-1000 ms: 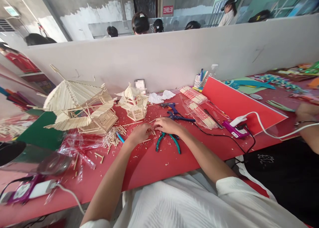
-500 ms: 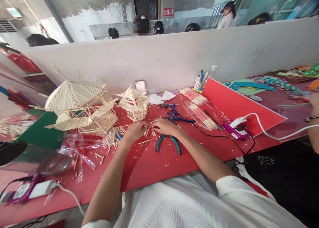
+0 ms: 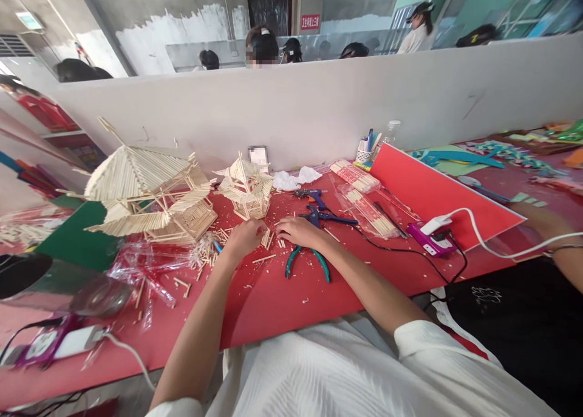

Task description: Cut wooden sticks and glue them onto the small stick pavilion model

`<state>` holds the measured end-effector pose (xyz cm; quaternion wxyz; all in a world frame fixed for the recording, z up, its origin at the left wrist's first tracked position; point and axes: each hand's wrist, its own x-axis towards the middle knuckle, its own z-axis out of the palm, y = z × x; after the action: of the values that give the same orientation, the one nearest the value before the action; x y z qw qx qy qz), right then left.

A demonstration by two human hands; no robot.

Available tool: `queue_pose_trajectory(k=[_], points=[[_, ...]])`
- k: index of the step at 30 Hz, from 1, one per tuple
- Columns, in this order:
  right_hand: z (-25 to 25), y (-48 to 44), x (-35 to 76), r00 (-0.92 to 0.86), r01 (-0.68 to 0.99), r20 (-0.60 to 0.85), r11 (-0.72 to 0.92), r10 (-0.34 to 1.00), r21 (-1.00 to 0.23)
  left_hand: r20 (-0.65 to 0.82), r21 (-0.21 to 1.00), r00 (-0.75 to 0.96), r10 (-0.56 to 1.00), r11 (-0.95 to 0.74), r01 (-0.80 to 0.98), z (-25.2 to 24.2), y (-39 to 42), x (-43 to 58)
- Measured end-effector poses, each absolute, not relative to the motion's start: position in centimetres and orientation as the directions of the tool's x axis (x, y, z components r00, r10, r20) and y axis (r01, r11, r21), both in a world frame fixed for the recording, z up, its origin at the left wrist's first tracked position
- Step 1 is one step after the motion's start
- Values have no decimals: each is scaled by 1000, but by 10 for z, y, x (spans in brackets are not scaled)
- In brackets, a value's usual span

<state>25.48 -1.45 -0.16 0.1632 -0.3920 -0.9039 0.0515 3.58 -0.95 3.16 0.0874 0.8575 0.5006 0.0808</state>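
Observation:
Over the middle of the red table, my left hand [image 3: 246,235] has its fingers curled in beside a small cluster of short wooden sticks [image 3: 268,239]. Facing it is my right hand [image 3: 298,230], also with bent fingers, by the same cluster. What the fingertips of either hand pinch is too small to make out. Just beyond my left hand stands a small pavilion of wooden sticks [image 3: 249,201]. Green-handled pliers [image 3: 328,266] lie below my right wrist, partly covered by it. Dark blue pliers [image 3: 319,215] and a blue glue gun [image 3: 314,194] lie behind that hand.
A larger stick pavilion [image 3: 141,180] stands to the left, near plastic wrapping [image 3: 146,259] and a clear container [image 3: 100,295]. Packs of sticks [image 3: 367,207], a leaning red board [image 3: 437,192] and a purple power strip [image 3: 430,241] are right. Another person's forearm [image 3: 542,229] reaches in.
My hands stay close together, with slight finger movement; the stick cluster between them shows more clearly. At the right, the other person's arm has come farther in, behind the red board.

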Motion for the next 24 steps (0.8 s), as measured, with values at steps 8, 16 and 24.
queue_pose_trajectory(k=[8, 16, 24], points=[[3, -17, 254, -606, 748, 209, 639, 767, -177, 73, 237, 515, 854, -516, 823, 31, -10, 37], [2, -11, 271, -512, 723, 334, 607, 791, -330, 149, 290, 622, 769, -635, 716, 13, -7, 53], [4, -11, 279, -427, 684, 394, 576, 814, -449, 165, 183, 647, 745, -667, 722, 2, -10, 67]])
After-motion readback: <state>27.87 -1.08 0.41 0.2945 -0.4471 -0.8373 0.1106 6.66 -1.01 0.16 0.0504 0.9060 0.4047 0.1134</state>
